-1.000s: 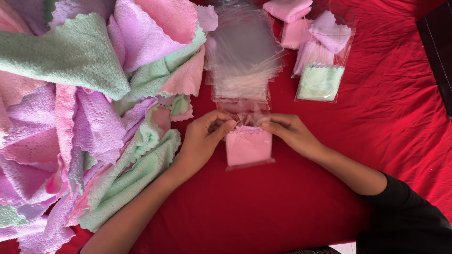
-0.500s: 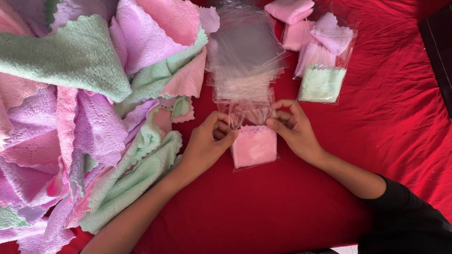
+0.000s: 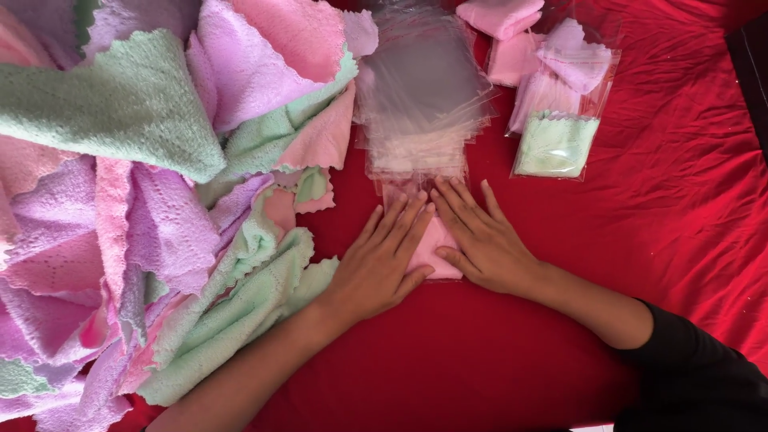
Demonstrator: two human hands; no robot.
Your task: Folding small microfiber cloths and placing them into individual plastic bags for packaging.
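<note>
A folded pink cloth in a clear plastic bag (image 3: 432, 250) lies flat on the red bedsheet (image 3: 496, 360). My left hand (image 3: 382, 262) lies palm down on its left half, fingers straight and together. My right hand (image 3: 480, 237) presses flat on its right half, fingers spread a little. Both hands cover most of the bag; only a pink strip shows between them. The bag's open top end points toward a stack of empty clear bags (image 3: 420, 96).
A large heap of loose pink, lilac and green cloths (image 3: 144, 200) fills the left side. Bagged cloths, a green one (image 3: 556, 144) and pink and lilac ones (image 3: 552, 64), lie at the upper right. A dark object (image 3: 752, 64) edges the right.
Earlier both hands pinched the bag's top end with fingertips. Now they have opened and lie flat on the bagged pink cloth, pressing it down.
</note>
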